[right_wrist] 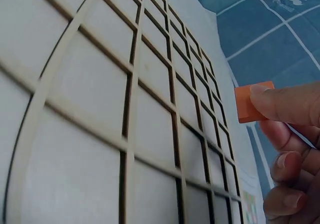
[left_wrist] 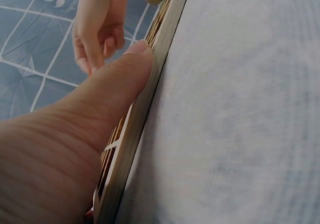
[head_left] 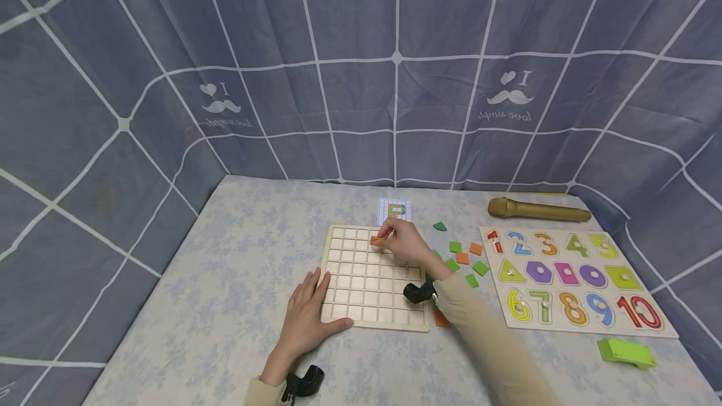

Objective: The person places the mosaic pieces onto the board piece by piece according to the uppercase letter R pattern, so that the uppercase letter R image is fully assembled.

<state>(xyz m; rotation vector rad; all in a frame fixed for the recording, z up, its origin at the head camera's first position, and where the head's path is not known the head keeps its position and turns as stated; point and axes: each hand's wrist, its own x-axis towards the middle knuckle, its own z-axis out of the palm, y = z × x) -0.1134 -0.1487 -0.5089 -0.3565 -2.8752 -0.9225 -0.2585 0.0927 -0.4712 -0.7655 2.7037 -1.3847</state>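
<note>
A wooden grid board (head_left: 356, 277) lies flat on the table, and its squares that show hold no pieces. Between thumb and fingers my right hand (head_left: 403, 242) pinches an orange square tile (right_wrist: 246, 102), held above the board's far edge. My left hand (head_left: 307, 318) rests at the board's near left corner, fingers spread along the left side and thumb on the front rim. In the left wrist view the left thumb (left_wrist: 107, 86) lies on the wooden rim. Behind the board is a pattern card (head_left: 389, 207) with a coloured design on a grid, partly covered by the right hand.
Right of the board lie loose green tiles (head_left: 455, 247) and orange tiles (head_left: 476, 249), some hidden under the right forearm. Farther right are a number puzzle board (head_left: 575, 284), a gold microphone (head_left: 538, 210) and a green block (head_left: 626, 353). A grey-blue curtain (head_left: 361, 99) surrounds the table.
</note>
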